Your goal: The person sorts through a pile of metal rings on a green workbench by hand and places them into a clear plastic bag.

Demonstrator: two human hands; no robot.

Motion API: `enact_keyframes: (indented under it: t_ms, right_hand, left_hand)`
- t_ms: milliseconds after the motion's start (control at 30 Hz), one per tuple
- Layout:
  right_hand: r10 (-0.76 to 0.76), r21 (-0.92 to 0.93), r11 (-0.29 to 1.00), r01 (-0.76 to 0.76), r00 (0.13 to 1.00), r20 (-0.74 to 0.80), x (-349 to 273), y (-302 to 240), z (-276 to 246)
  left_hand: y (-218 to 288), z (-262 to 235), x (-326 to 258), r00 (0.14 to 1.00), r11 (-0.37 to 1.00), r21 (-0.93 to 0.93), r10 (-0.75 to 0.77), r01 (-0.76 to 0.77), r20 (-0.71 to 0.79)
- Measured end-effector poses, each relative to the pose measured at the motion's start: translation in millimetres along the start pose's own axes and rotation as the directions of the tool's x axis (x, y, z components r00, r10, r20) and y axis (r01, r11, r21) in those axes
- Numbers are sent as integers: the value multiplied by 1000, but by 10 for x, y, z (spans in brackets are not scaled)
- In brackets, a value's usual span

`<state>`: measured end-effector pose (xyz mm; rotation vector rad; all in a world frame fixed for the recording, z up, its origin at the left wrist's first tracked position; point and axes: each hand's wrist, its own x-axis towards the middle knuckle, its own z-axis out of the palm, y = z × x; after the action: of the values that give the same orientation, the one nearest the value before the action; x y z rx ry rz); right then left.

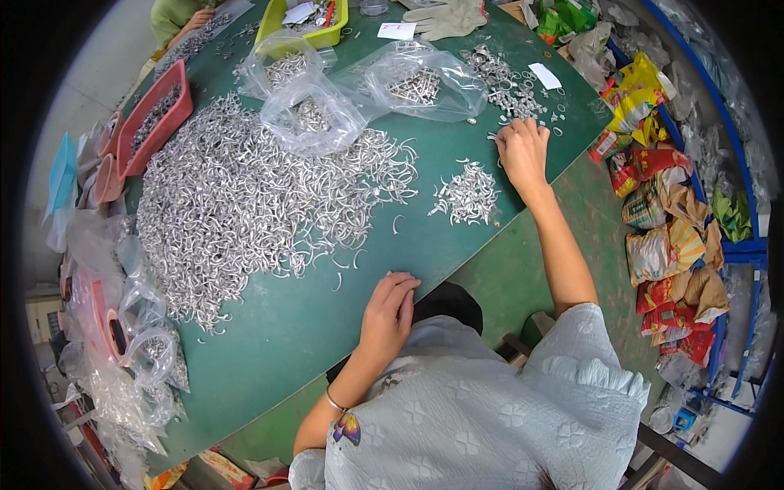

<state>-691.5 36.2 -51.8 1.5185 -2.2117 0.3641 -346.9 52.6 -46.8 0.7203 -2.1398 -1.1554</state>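
Apparently picking is the step: the right hand [524, 151], fingers curled narrow, is over the table [286, 347] between the small pile [468, 194] and the rings [508, 86] (its hold cannot be told). The left hand [389, 309] lies loosely bent, seemingly empty; next probably calls for a careful pinch.

metal-piece heap [237, 204] left on table [286, 359]; second pile [468, 193] to its right; plastic bags [453, 88] along heap's back edge; bin [331, 36] behind bags.
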Motion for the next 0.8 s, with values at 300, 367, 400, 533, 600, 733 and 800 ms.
enact_keyframes:
  t_ms: [300,367,400,533,600,733,800]
  right_hand:
    - [-60,45,997,60,998,-5,-45,32,26]
    - [-83,84,993,86,996,-35,-41,23,23]
    - [-94,104,990,99,994,-51,-39,14,20]
    - [-87,131,987,91,996,-35,-3,-30,8]
    - [-85,132,987,88,996,-27,21,-13,52]
    - [-109,119,987,105,994,23,78,17,85]
    - [-102,114,989,97,994,42,105,33,89]
  left_hand:
    - [-8,2,12,1000,1000,-2,3,-3,3]
    - [-11,4,8,1000,1000,-1,8,-8,-1]
    - [-11,2,8,1000,1000,-1,10,-10,-2]
    - [-8,-2,5,1000,1000,-2,8,-8,-4]
    - [-6,-4,12,1000,1000,-3,12,-12,-2]
    - [-10,3,8,1000,1000,-11,-4,4,-1]
    - [-22,11,7,1000,1000,-13,6,-6,-7]
